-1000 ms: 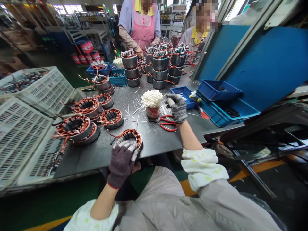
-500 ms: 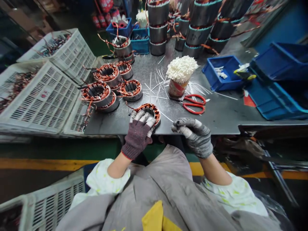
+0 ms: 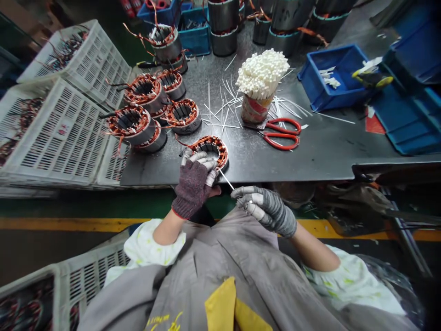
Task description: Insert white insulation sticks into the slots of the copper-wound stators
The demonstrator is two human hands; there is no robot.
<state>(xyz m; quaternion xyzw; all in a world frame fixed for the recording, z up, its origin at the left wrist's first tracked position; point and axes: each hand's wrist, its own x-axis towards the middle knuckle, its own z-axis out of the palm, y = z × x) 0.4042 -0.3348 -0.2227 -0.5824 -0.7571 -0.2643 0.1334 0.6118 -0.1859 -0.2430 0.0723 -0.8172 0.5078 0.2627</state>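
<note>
A stator ring with copper windings (image 3: pixel 211 148) lies at the near edge of the dark metal table (image 3: pixel 320 147). My left hand (image 3: pixel 195 181), in a dark knit glove, grips its near side with fingers curled over the rim. My right hand (image 3: pixel 265 207), in a grey glove, is pinched on a thin white cable tie (image 3: pixel 226 179) whose tip points up-left toward the stator. This hand hovers just off the table's edge, above my lap.
A cup of bundled white cable ties (image 3: pixel 261 82) stands mid-table, with red scissors (image 3: pixel 282 133) beside it and loose ties scattered around. Several more stators (image 3: pixel 132 122) sit at left, next to white plastic crates (image 3: pixel 58 133). Blue bins (image 3: pixel 332 76) stand right; stacked stators at the back.
My right hand came from the cup of ties back to the near table edge holding one tie. The view tilted down. My left hand stayed on the stator.
</note>
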